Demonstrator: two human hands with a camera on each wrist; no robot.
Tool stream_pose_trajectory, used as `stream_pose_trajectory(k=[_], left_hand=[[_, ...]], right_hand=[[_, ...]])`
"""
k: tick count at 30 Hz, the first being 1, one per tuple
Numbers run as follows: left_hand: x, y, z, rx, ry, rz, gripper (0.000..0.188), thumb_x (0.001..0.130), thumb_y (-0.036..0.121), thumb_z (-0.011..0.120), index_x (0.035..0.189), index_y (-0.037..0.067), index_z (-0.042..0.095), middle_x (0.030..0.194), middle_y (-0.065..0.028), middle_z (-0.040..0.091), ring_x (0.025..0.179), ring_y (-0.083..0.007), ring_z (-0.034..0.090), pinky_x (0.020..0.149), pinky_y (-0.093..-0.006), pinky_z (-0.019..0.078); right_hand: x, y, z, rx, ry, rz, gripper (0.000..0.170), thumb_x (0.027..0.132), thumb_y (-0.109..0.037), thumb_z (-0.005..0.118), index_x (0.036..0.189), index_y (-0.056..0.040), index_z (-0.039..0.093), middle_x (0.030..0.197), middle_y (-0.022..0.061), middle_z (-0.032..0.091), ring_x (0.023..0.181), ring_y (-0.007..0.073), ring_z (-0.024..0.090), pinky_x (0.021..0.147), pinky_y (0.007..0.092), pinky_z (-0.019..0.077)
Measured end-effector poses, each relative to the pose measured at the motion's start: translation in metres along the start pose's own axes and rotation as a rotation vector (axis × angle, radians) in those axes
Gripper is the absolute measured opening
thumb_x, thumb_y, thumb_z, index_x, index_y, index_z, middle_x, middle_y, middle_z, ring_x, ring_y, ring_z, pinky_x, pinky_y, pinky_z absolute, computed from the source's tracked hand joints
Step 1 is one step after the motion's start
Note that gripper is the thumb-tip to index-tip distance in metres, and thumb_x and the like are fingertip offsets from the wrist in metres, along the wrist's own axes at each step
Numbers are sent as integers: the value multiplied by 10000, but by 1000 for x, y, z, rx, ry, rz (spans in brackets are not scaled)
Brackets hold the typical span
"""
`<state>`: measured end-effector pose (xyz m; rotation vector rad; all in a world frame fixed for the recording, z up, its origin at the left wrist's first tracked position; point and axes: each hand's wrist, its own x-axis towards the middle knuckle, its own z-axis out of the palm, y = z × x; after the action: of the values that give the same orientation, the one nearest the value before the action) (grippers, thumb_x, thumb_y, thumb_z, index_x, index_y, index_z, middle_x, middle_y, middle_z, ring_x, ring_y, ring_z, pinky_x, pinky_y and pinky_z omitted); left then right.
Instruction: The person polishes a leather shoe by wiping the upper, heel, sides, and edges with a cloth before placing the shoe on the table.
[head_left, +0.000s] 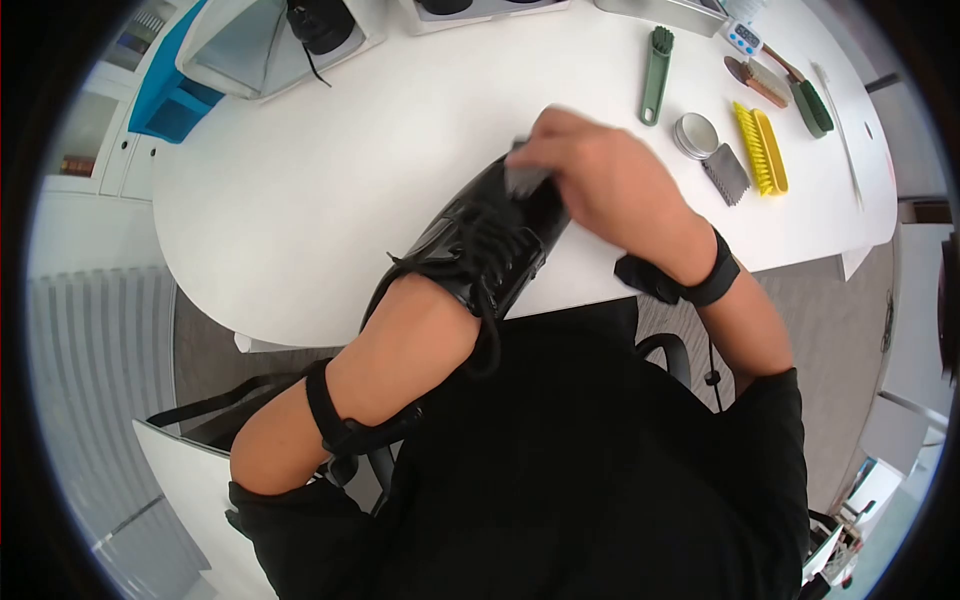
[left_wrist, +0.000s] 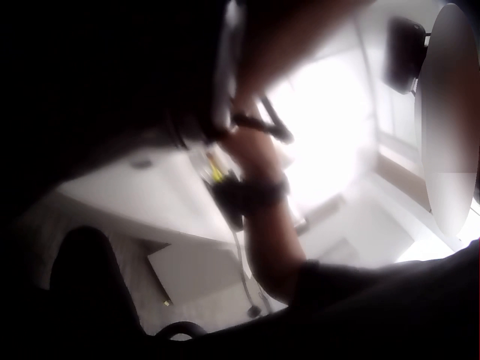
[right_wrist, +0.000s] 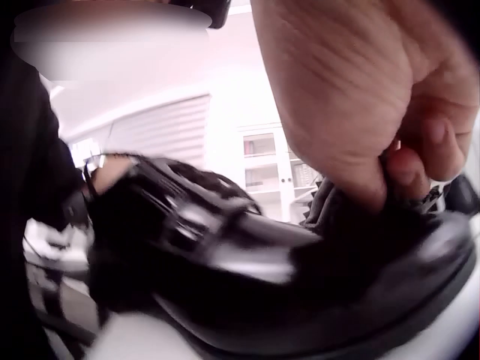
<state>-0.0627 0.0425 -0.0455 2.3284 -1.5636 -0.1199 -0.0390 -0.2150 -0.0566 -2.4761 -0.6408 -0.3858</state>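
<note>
Pinching a gray cloth [head_left: 525,182] between thumb and fingers of the right hand [head_left: 612,185], over the toe of a black shoe [head_left: 475,235] at the centre of the head frame. Reaching into its opening with the left hand [head_left: 425,315]; cannot tell the hidden grip. Could slip off the glossy toe under uneven pressure, twist the shoe through weak inner support, or snag the laces [head_left: 490,245] with an overlong stroke.

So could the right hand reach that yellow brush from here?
Probably yes: the yellow brush lies uncovered, with just a low tin and a flat grey cloth between. The right hand pinches another cloth against the shoe, so it might need to release that first.
</note>
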Motion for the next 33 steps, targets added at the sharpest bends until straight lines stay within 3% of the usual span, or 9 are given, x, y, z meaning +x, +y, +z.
stream_pose_trajectory(k=[9, 13, 15, 19, 22, 24, 28, 30, 33], left_hand=[[0, 1, 5, -117, 13, -69, 138, 743, -34, 624, 880, -40, 641, 810, -185, 617, 767, -341, 627, 693, -399, 533], [-1, 1, 2, -96, -95, -114, 163, 763, -33, 613, 921, -46, 650, 859, -198, 635, 799, -345, 635, 712, -402, 534], [0, 0, 11, -131, 79, -88, 257, 746, -53, 601, 1001, -69, 625, 880, -244, 634, 791, -404, 624, 711, -440, 536], [4, 0, 5, -157, 154, -68, 215, 735, -41, 618, 945, -72, 648, 824, -237, 632, 756, -391, 634, 691, -432, 541], [9, -3, 2, -168, -15, -22, 238, 821, -7, 586, 1046, -55, 648, 910, -218, 658, 837, -360, 647, 760, -414, 541], [16, -2, 7, -135, 103, -94, 140, 685, -24, 640, 814, -67, 672, 755, -225, 626, 692, -391, 631, 639, -427, 536], [14, -2, 12, -57, 99, -99, 121, 658, -10, 651, 767, -61, 666, 711, -222, 613, 661, -395, 622, 614, -432, 528], [17, 0, 7, -97, 55, -141, 221, 815, -14, 591, 1022, -55, 656, 894, -216, 658, 789, -375, 648, 704, -419, 544], [18, 3, 6, -130, 70, -182, 229, 819, -14, 591, 1035, -56, 656, 898, -218, 659, 806, -375, 652, 717, -422, 545]], right_hand=[[35, -9, 23, 74, -260, -84, 332, 768, 103, 570, 1021, -36, 734, 1012, 123, 653, 869, 367, 660, 750, 433, 535], [17, -11, -1, 103, -265, -109, 386, 759, 134, 555, 1054, -36, 736, 1018, 117, 654, 869, 361, 661, 759, 420, 536], [0, -13, -25, 132, -278, -66, 464, 743, 166, 552, 1110, -48, 737, 1028, 107, 655, 869, 339, 664, 763, 398, 535], [-27, -11, -38, 118, -276, 88, 528, 726, 182, 561, 1153, -73, 738, 1037, 95, 656, 843, 318, 669, 740, 380, 536], [-24, -2, -30, -139, -107, 78, 430, 753, 124, 596, 1093, -83, 757, 1005, 79, 669, 820, 312, 683, 720, 375, 565], [-12, 6, -22, -173, -50, 59, 417, 760, 116, 588, 1085, -82, 758, 996, 79, 666, 815, 311, 681, 712, 377, 563], [13, 17, -3, -132, -20, 20, 398, 762, 113, 565, 1067, -67, 747, 1010, 97, 662, 850, 332, 674, 734, 405, 551], [15, 11, -1, -50, -56, -3, 439, 739, 137, 570, 1093, -61, 738, 1042, 110, 665, 880, 348, 672, 761, 412, 547], [5, -11, -3, 76, -160, -11, 431, 728, 139, 564, 1075, -45, 740, 1024, 128, 655, 906, 350, 662, 781, 418, 538]])
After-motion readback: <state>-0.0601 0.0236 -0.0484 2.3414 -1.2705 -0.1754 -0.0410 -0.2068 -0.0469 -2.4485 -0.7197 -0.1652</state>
